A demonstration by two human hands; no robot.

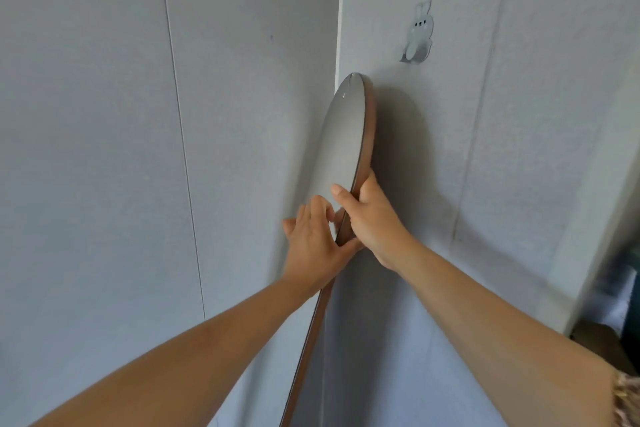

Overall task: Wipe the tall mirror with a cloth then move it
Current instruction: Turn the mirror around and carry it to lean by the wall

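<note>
The tall mirror has a rounded top and a thin brown frame, and I see it almost edge-on at the corner where two grey walls meet. Its glass reflects only grey wall. My right hand grips the frame's right edge, thumb on the glass side and fingers behind. My left hand holds the frame just below, fingers spread on the glass side and thumb under the edge. The mirror's lower part runs down behind my left forearm to the bottom of the view. No cloth is visible.
A white rabbit-shaped hook sticks to the right wall just above the mirror's top. The wall corner runs up behind the mirror. At the far right, a white door frame borders a dark opening.
</note>
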